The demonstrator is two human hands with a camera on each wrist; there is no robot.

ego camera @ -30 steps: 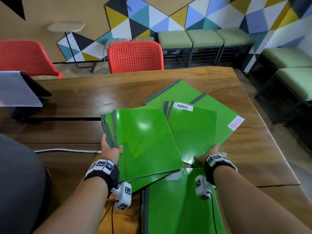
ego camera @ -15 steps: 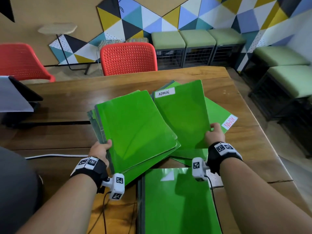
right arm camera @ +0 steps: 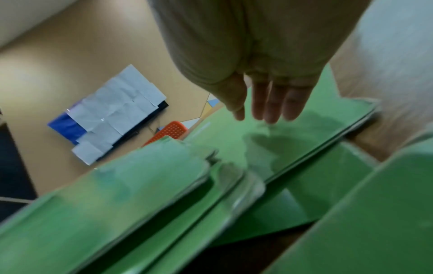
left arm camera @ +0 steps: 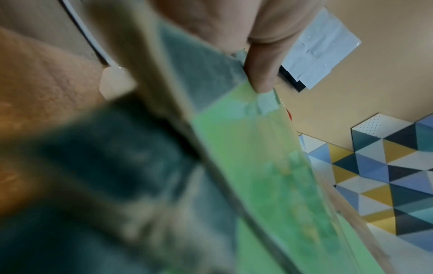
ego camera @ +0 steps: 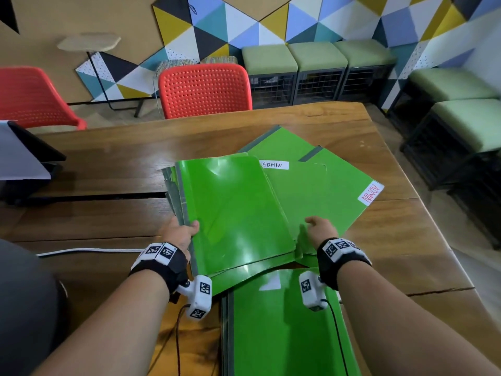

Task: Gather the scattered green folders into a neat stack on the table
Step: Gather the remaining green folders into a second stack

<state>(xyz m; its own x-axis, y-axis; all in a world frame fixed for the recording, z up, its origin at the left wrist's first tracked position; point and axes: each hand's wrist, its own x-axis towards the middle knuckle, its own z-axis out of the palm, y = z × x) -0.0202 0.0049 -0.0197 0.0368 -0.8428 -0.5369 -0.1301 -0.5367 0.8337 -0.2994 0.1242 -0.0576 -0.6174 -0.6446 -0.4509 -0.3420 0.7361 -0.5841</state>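
Observation:
Several green folders lie fanned over the wooden table [ego camera: 108,169]. My left hand [ego camera: 181,232] grips the spine edge of a bundle of green folders [ego camera: 233,213], thumb on top; the left wrist view shows a finger [left arm camera: 260,70] curled over that edge. My right hand [ego camera: 318,227] hovers with straight fingers [right arm camera: 271,103] just above a green folder labelled ADMIN [ego camera: 301,196], holding nothing. Two more green folders [ego camera: 349,191] lie under it toward the far right, one with a red ADMIN label. Another green folder [ego camera: 284,327] lies nearest me.
A red chair [ego camera: 204,89] stands at the table's far edge, another red chair [ego camera: 29,99] at the left. A dark stand with white paper [ego camera: 21,153] sits on the table's left. A white cable [ego camera: 89,250] runs along the left. Green stools [ego camera: 317,55] line the wall.
My right hand let go of the ADMIN folder, which now lies flat, partly under the bundle. The left hand's bundle has shifted toward the right over it.

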